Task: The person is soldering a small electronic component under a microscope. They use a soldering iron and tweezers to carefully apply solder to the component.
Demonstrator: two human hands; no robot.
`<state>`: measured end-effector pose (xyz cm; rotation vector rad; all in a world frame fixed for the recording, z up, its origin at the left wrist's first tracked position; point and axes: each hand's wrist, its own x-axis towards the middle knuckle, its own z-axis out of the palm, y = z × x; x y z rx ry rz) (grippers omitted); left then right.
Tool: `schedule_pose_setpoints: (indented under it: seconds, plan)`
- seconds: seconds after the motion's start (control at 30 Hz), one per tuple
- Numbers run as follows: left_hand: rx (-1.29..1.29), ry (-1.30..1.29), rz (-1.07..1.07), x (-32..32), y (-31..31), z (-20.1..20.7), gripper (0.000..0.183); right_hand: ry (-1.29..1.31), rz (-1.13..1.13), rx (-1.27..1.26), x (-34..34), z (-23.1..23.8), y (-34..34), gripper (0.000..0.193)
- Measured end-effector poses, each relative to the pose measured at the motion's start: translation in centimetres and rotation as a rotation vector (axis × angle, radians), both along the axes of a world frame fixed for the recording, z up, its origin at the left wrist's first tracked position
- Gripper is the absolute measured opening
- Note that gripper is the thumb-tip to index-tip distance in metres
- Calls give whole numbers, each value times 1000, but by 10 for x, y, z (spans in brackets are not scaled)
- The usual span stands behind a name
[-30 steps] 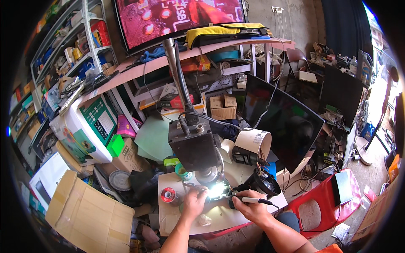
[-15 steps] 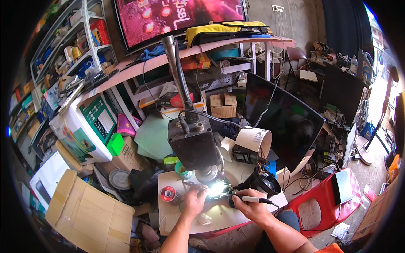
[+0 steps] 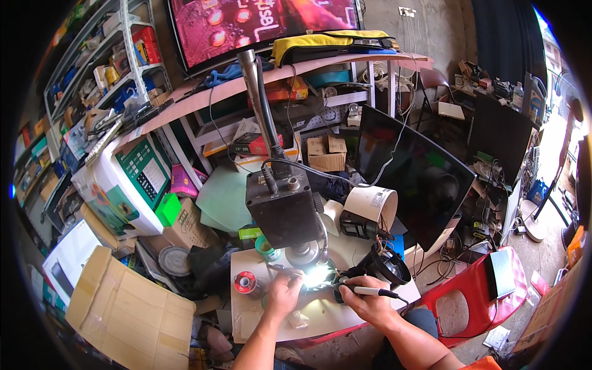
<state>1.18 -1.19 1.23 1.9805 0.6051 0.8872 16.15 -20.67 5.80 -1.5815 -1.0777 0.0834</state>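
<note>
My right hand point(image 3: 364, 303) is closed round a soldering iron point(image 3: 373, 291) with a white-and-black handle, its cable trailing off to the right. In my left hand point(image 3: 285, 296) is a pair of slim grey tweezers point(image 3: 280, 269), whose rear end sticks out to the upper left. Both hands work close together under the black microscope camera point(image 3: 280, 206), in a bright glare point(image 3: 317, 275). The glare hides the tool tips and most of the small workpiece beneath. A red-rimmed spool of solder wire point(image 3: 245, 283) stands left of my left hand.
The microscope's metal pole point(image 3: 259, 98) rises from behind. A green-rimmed tub point(image 3: 266, 248) and a black round housing point(image 3: 388, 265) flank the light on the white worktop point(image 3: 259, 324). A red chair point(image 3: 456, 290) stands right; an opened carton point(image 3: 132, 308) lies left. A large screen point(image 3: 265, 24) shows magnified parts.
My hands stay in almost the same place. The magnified picture on the large screen has shifted slightly.
</note>
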Motion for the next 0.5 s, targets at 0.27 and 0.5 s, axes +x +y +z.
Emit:
schedule_pose_setpoints:
  seconds: [0.27,0.5]
  plan:
    - [-5,7,2,0,-3,7,12,-16,0,9,0,2,0,22]
    - [-3,28,17,0,-3,7,14,-26,0,22,0,0,1,21]
